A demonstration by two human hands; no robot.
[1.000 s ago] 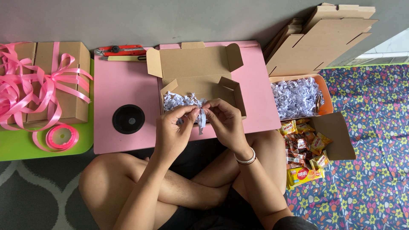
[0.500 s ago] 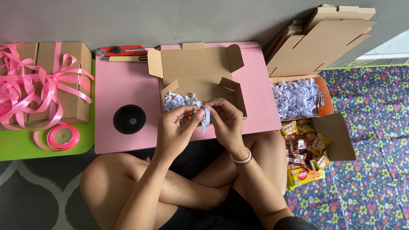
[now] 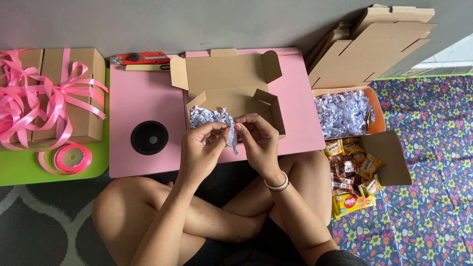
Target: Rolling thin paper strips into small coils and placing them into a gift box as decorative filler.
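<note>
A pink table [image 3: 148,98] is taken as the landmark; all places are given from it. At its centre an open cardboard box [image 3: 231,83] is seen, lid flaps raised, with pale shredded paper [image 3: 209,117] lying in its near part. At the table's left edge, on a green surface [image 3: 19,167], a closed box tied with pink ribbon [image 3: 64,93] is noted, with a ribbon spool [image 3: 72,157] just in front of it. Off the table's right edge, flat cartons [image 3: 374,49] are stacked against the wall; nearer, an orange tray [image 3: 374,106] of paper shreds and an open carton of snack packets [image 3: 352,172] are found. On the table's left half a round black recess [image 3: 149,137] is seen, and at its far edge a red cutter [image 3: 140,58].

Over the table's near edge, in front of the box, the left hand [image 3: 197,148] and right hand [image 3: 258,140] are held close together. A small tuft [image 3: 231,135] of shreds is pinched between the fingertips of both, apart from the heap in the box.

The step in hand is judged to be the padding of the box, the tuft being teased apart. The next move is judged to call for the tuft to be loosened and laid evenly over the box floor, with nothing spilled onto the table.
</note>
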